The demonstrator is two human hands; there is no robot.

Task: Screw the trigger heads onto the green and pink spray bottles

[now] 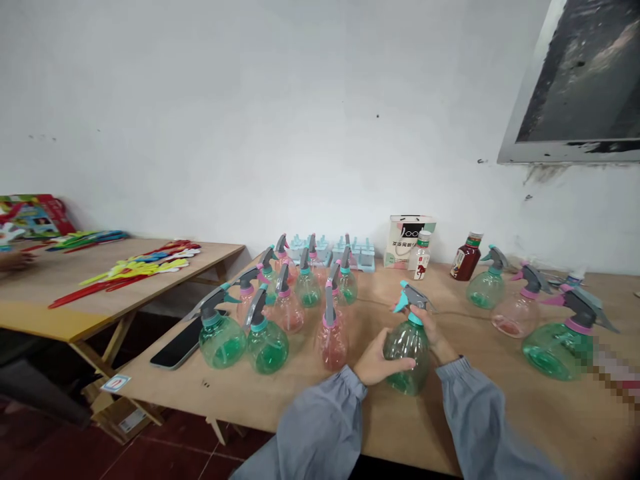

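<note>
A green spray bottle (407,350) with a grey and teal trigger head stands upright on the wooden table (350,413) in front of me. My left hand (376,363) wraps round its round body from the left. My right hand (433,332) grips its neck and far side, just under the trigger head. Both arms wear grey sleeves. To the left stands a cluster of several green and pink spray bottles (290,307).
Three more spray bottles (555,347) stand at the right. A black phone (177,347) lies by the left edge. A carton (407,240), a small bottle (421,255), a dark sauce bottle (466,257) and blue moulds (360,253) line the wall. A second table (75,293) holds colourful toys.
</note>
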